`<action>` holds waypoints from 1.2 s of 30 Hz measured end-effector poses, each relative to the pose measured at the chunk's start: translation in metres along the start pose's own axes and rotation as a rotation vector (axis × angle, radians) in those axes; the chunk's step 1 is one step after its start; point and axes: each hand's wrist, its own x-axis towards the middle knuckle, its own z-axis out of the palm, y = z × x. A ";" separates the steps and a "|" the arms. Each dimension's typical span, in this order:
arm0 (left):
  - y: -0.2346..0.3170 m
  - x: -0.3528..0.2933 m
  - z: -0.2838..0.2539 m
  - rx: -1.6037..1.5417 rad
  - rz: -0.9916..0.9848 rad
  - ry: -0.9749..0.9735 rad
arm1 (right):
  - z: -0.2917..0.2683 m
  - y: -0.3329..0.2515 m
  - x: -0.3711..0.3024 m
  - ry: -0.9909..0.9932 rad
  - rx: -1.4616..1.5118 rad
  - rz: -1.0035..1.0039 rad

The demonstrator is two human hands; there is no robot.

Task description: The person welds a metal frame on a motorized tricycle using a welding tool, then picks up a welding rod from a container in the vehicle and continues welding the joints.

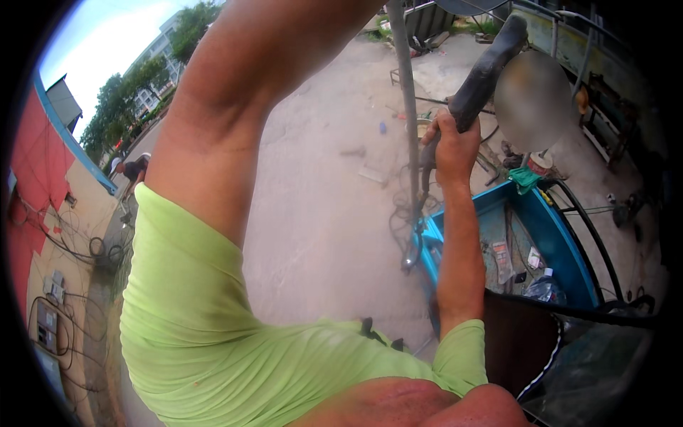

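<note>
My left arm (213, 142), in a light green sleeve, is raised and bent. Its forearm runs out past the top edge, so my left hand is out of sight. In front of me at the right, my right hand (457, 147) is closed, fingers wrapped at the lower end of a long black handle-like piece (491, 71). That piece slants up and to the right; its exact kind cannot be made out. Beside it, a blurred round patch hides what lies behind. An upright grey metal pole (409, 92) stands just left of this hand.
Below my right forearm is a blue metal cart bed (569, 249) holding a clear plastic bottle (546, 285) and packets. A green cloth (525, 179) hangs at its far rim. Cables (75, 242) hang along the left wall. A person (133, 169) bends over farther off.
</note>
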 end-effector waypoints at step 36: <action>0.002 -0.035 0.004 -0.026 0.007 0.028 | 0.008 0.018 0.008 0.043 0.118 0.054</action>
